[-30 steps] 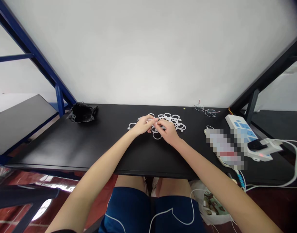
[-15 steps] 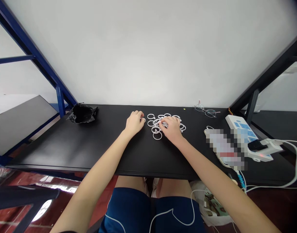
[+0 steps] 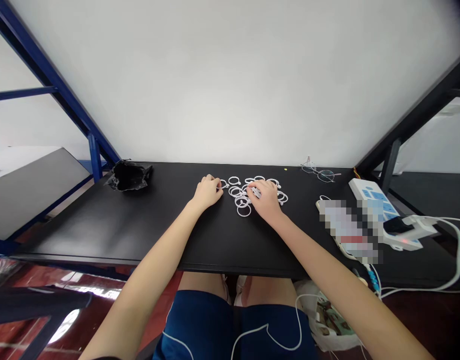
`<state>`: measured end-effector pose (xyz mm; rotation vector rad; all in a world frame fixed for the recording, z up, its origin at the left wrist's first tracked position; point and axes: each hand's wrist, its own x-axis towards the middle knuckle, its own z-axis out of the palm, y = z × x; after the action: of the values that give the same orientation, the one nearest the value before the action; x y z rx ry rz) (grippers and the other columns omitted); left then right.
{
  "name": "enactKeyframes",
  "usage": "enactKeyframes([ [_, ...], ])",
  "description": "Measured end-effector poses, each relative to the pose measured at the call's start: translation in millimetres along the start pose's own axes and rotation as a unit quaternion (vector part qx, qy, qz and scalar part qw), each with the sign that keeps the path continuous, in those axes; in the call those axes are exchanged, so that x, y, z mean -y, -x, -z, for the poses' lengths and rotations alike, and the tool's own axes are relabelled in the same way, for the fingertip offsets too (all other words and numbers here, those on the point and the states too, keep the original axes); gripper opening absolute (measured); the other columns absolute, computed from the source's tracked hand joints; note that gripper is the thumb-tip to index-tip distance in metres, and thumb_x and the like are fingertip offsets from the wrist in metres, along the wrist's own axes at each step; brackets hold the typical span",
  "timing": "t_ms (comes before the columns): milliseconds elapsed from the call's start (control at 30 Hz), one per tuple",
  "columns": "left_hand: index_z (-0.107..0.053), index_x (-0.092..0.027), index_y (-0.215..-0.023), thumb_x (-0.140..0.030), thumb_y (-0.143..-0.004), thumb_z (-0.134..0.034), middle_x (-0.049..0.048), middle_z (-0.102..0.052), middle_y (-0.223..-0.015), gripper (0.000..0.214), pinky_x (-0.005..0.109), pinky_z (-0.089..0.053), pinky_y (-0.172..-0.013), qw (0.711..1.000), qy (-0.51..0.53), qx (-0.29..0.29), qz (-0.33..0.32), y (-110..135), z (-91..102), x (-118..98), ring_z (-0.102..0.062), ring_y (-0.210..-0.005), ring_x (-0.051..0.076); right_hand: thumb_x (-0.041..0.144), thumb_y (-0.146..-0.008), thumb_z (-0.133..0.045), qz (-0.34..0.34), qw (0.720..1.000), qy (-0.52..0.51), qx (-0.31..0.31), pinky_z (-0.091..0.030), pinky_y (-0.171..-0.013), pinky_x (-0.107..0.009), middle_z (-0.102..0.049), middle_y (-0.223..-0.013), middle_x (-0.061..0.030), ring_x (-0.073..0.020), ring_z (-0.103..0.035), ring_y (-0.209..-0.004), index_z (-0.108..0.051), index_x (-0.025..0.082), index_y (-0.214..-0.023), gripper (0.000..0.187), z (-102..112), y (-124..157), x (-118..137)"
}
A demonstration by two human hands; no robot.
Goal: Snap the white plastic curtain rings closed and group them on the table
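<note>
Several white curtain rings (image 3: 244,211), each with a small eyelet, lie overlapping in a loose pile on the black desk (image 3: 147,225). My left hand (image 3: 207,192) is at the pile's left side, thumb and fingers closed on the edge of one white ring (image 3: 222,184). That ring lies close to its neighbours, and part of it is hidden by the fingers. My right hand (image 3: 266,199) is over the right part of the pile with its fingers bent down among the rings. Its fingertips touch rings there, but what they grip is mostly covered.
A crumpled black plastic bag (image 3: 129,176) stands open at the back left. Glasses (image 3: 325,175) lie at the back right, near a phone (image 3: 346,235) and a white power strip (image 3: 376,197) with a plugged-in charger. White cables (image 3: 455,250) run along the right side.
My left hand has shifted slightly left, and more of the ring at its fingertips shows now. The right hand stays over the pile, nearly still.
</note>
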<state>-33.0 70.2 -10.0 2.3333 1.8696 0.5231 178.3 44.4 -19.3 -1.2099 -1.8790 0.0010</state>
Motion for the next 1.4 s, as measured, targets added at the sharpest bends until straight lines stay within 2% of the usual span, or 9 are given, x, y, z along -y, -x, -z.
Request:
enactKeyframes([
  [233, -0.059, -0.018, -0.081, -0.025, -0.084, -0.053, 0.0106, -0.057, -0.1, 0.01, 0.04, -0.045, -0.088, 0.996, 0.062, 0.005, -0.059, -3, -2.9, 7, -0.053, -0.097, 0.025, 0.022, -0.087, -0.054, 0.021, 0.999, -0.028, 0.001, -0.032, -0.097, -0.045, -0.069, -0.085, -0.0035, -0.0225, -0.06, -0.085, -0.061, 0.022, -0.079, 0.011, -3, 0, -1],
  [333, -0.058, -0.018, -0.08, -0.031, -0.083, -0.056, 0.0074, -0.06, -0.091, 0.014, 0.036, -0.047, -0.084, 0.979, 0.194, 0.027, -0.05, -6, 2.3, 9, -0.057, -0.091, 0.022, 0.024, -0.087, -0.053, 0.022, 0.999, -0.029, 0.0, -0.031, -0.101, -0.048, -0.069, -0.085, -0.0036, -0.0228, -0.061, -0.085, -0.061, 0.022, -0.078, 0.012, -3, 0, -1],
  [400, -0.058, -0.017, -0.082, -0.039, -0.083, -0.058, 0.0057, -0.062, -0.089, 0.021, 0.032, -0.048, -0.079, 0.939, 0.336, 0.081, -0.006, -7, 8.2, 9, -0.06, -0.089, 0.02, 0.025, -0.088, -0.053, 0.028, 0.999, -0.033, -0.003, -0.031, -0.101, -0.048, -0.069, -0.085, -0.0038, -0.0229, -0.061, -0.086, -0.061, 0.022, -0.079, 0.013, -2, 0, 1],
  [533, -0.059, -0.016, -0.087, -0.047, -0.079, -0.065, 0.006, -0.065, -0.101, 0.033, 0.026, -0.048, -0.078, 0.819, 0.541, 0.183, 0.051, -7, 19.5, 7, -0.063, -0.096, 0.016, 0.03, -0.089, -0.055, 0.038, 0.998, -0.042, -0.034, -0.032, -0.103, -0.048, -0.07, -0.085, -0.0034, -0.0214, -0.063, -0.084, -0.063, 0.022, -0.083, 0.013, 0, 0, 5],
  [633, -0.06, -0.015, -0.086, -0.045, -0.075, -0.071, 0.0068, -0.066, -0.102, 0.033, 0.024, -0.047, -0.079, 0.781, 0.584, 0.214, 0.047, -4, 23.7, 2, -0.063, -0.099, 0.015, 0.034, -0.088, -0.059, 0.032, 0.997, -0.053, -0.042, -0.032, -0.105, -0.049, -0.072, -0.084, -0.0033, -0.0221, -0.064, -0.085, -0.065, 0.022, -0.092, 0.014, 1, 0, 7],
  [767, -0.06, -0.015, -0.084, -0.042, -0.075, -0.073, 0.007, -0.067, -0.1, 0.031, 0.023, -0.047, -0.078, 0.782, 0.578, 0.23, 0.029, 1, 22.6, -9, -0.062, -0.099, 0.015, 0.033, -0.092, -0.053, 0.038, 0.995, -0.093, -0.006, -0.036, -0.103, -0.05, -0.073, -0.088, -0.0048, -0.023, -0.066, -0.087, -0.066, 0.022, -0.103, 0.02, 3, 0, 9],
  [1000, -0.059, -0.015, -0.09, -0.038, -0.076, -0.072, 0.0032, -0.065, -0.088, 0.03, 0.029, -0.048, -0.085, 0.775, 0.599, 0.198, -0.038, 2, 7.7, -20, -0.062, -0.088, 0.013, 0.034, -0.093, -0.049, -0.012, 0.983, -0.184, 0.014, -0.054, -0.071, -0.035, -0.072, -0.086, -0.0063, -0.0205, -0.068, -0.076, -0.067, 0.021, -0.09, 0.022, 5, -1, 11],
  [1133, -0.056, -0.015, -0.087, -0.036, -0.076, -0.073, 0.0021, -0.064, -0.086, 0.03, 0.031, -0.048, -0.087, 0.755, 0.626, 0.189, -0.049, 3, 3.9, -23, -0.062, -0.085, 0.012, 0.038, -0.092, -0.052, -0.036, 0.972, -0.232, 0.017, -0.057, -0.071, -0.035, -0.071, -0.086, -0.0061, -0.0214, -0.07, -0.076, -0.066, 0.021, -0.091, 0.022, 4, 0, 9],
  [1400, -0.05, -0.015, -0.082, -0.036, -0.076, -0.073, 0.0006, -0.063, -0.084, 0.032, 0.032, -0.048, -0.088, 0.755, 0.632, 0.166, -0.051, 3, 3.7, -26, -0.063, -0.083, 0.011, 0.041, -0.088, -0.057, -0.077, 0.954, -0.287, 0.022, -0.058, -0.073, -0.037, -0.071, -0.083, -0.0056, -0.0227, -0.071, -0.078, -0.066, 0.021, -0.088, 0.022, 2, 0, 5],
])
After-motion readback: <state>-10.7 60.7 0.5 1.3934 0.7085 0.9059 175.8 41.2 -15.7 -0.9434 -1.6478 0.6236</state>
